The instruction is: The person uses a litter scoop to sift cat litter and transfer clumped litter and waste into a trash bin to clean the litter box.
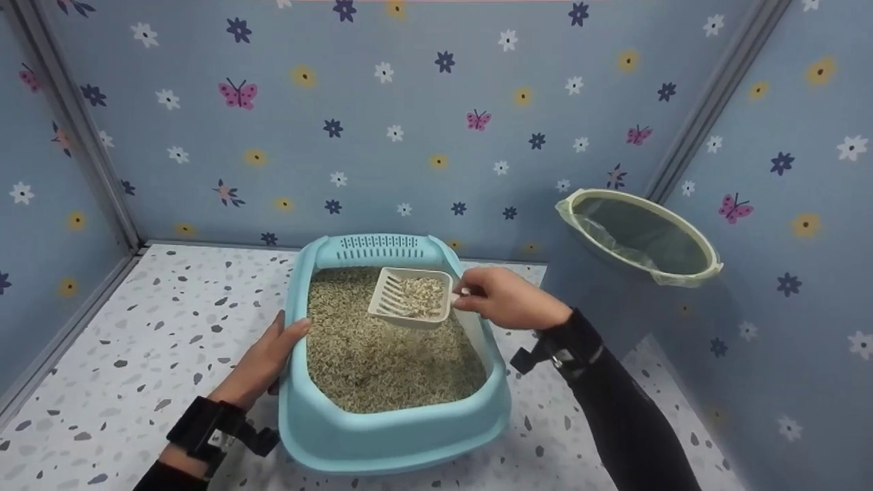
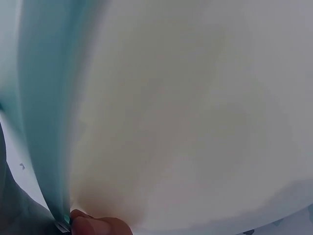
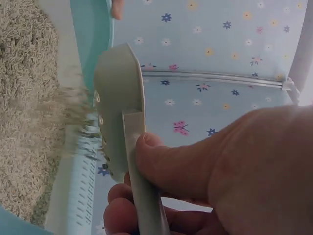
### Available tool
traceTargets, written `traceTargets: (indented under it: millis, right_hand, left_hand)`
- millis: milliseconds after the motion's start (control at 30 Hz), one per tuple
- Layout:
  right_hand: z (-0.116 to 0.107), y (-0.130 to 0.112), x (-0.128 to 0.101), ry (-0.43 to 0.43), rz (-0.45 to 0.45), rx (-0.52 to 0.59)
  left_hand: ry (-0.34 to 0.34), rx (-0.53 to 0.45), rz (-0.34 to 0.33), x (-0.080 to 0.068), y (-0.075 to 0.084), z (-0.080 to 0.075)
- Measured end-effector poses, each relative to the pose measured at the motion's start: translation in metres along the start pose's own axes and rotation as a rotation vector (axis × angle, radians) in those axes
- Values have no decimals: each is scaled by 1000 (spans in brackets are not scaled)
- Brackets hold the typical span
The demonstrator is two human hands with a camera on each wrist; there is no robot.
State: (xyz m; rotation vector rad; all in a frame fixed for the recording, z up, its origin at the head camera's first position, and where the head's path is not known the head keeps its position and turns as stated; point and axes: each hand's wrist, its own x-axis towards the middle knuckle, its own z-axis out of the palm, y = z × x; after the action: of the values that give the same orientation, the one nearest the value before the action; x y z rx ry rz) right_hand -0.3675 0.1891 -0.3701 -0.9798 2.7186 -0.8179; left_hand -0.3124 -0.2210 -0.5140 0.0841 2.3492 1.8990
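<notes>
A light-blue cat litter box holds a bed of tan, grainy litter. My left hand grips its left rim, thumb over the edge and fingers down the outside; in the left wrist view a fingertip shows beside the wall. Above the litter, my right hand holds a pale slotted litter scoop by its handle, with some litter heaped inside. In the right wrist view, thumb and fingers wrap the handle, and a blurred streak of grains falls from the slotted side.
To the right stands a bin, its rim covered by a thin, clear greenish bag. Flower-patterned panels rise behind and at both sides. Under the box lies a white speckled surface.
</notes>
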Motion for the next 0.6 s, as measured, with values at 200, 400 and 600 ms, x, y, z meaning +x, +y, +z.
traceTargets:
  millis: [200, 400, 600]
  right_hand:
    - [-3, 2, -11, -23, -2, -20]
    - [-5, -2, -12, -22, -29, -36]
    - [0, -4, -5, -37, -50, -40]
  left_hand:
    - [-7, 15, 0, 0, 3, -3]
    - [-18, 28, 6, 1, -1, -7]
    - [0, 38, -18, 2, -3, -6]
